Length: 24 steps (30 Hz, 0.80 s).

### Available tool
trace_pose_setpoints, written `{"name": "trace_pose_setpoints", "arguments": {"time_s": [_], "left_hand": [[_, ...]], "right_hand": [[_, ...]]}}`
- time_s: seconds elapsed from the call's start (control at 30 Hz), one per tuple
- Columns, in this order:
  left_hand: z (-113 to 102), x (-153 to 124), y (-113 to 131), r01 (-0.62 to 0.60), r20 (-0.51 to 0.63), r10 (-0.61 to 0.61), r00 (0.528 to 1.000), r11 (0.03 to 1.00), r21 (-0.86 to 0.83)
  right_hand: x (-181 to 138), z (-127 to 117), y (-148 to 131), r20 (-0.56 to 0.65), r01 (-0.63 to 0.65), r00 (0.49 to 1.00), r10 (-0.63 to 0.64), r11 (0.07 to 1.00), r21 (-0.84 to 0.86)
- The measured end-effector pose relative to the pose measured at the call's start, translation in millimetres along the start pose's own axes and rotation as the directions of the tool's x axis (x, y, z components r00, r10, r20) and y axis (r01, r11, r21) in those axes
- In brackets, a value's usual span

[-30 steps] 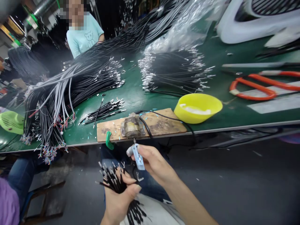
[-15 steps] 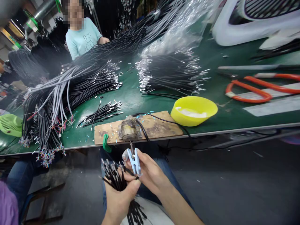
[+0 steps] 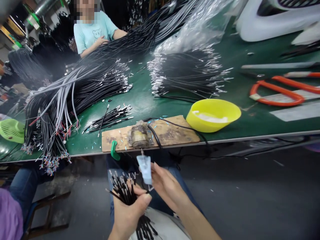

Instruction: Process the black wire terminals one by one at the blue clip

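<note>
My left hand [image 3: 128, 213] is closed around a bundle of short black wires [image 3: 123, 190] with stripped metal ends, held over my lap. My right hand [image 3: 165, 183] pinches a small light-blue clip tool [image 3: 145, 168], its metal tip pointing up toward the table edge. Just above, a wooden board [image 3: 172, 133] is clamped to the green table [image 3: 145, 103] by a green clamp [image 3: 114, 150] and carries a tarnished metal solder pot [image 3: 139, 136] with a black cord.
A yellow bowl [image 3: 213, 115] sits right of the board. Loose short wires [image 3: 112, 116] lie behind it. Large piles of black and grey cables [image 3: 75, 90] cover the table. Orange-handled scissors [image 3: 280, 90] lie at right. A person in a light-blue shirt [image 3: 93, 31] works opposite. A green fan [image 3: 11, 130] is at left.
My right hand has lifted the clip tool away from the bundle toward the solder pot. The bundle in my left hand has barely moved. The person opposite shifted an arm.
</note>
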<state>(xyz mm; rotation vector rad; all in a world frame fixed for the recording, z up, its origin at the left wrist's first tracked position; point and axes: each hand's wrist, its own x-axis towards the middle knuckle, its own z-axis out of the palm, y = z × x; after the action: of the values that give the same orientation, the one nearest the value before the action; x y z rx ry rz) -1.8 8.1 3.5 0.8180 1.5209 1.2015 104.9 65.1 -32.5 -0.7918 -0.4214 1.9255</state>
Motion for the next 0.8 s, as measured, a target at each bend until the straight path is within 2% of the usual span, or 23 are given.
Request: {"name": "trace_pose_setpoints", "arguments": {"time_s": [0.13, 0.27, 0.37, 0.5, 0.57, 0.63, 0.8], "left_hand": [[-3.7, -4.5, -10.4, 0.094, -0.004, -0.094, 0.996, 0.996, 0.008], [-3.7, -9.6, -19.4, 0.189, -0.008, -0.189, 0.982, 0.981, 0.030], [-2.8, -13.7, -25.7, 0.248, -0.026, -0.246, 0.969, 0.966, 0.078], [-2.4, -16.8, -32.3, 0.233, -0.067, -0.224, 0.972, 0.950, 0.206], [-3.0, -16.5, -34.1, 0.201, -0.069, -0.190, 0.979, 0.953, 0.225], [-4.9, -15.5, -35.3, 0.183, -0.072, -0.171, 0.983, 0.956, 0.231], [-13.2, -13.8, -38.1, 0.172, -0.126, -0.146, 0.981, 0.958, 0.230]], "right_hand": [[-9.9, -10.6, 5.6, 0.028, 0.107, 0.994, -0.103, 0.970, -0.220], [-18.3, -14.6, 8.3, 0.069, 0.134, 0.991, -0.116, 0.905, -0.404], [-23.2, -13.7, 7.6, 0.153, 0.242, 0.970, -0.188, 0.801, -0.548], [-28.4, -9.3, 3.2, 0.309, 0.448, 0.892, -0.330, 0.548, -0.706], [-29.7, -7.4, 2.6, 0.363, 0.505, 0.858, -0.364, 0.462, -0.729], [-30.1, -6.4, 4.6, 0.381, 0.531, 0.838, -0.390, 0.423, -0.734], [-30.4, -4.7, 11.3, 0.322, 0.511, 0.831, -0.454, 0.395, -0.763]]}}
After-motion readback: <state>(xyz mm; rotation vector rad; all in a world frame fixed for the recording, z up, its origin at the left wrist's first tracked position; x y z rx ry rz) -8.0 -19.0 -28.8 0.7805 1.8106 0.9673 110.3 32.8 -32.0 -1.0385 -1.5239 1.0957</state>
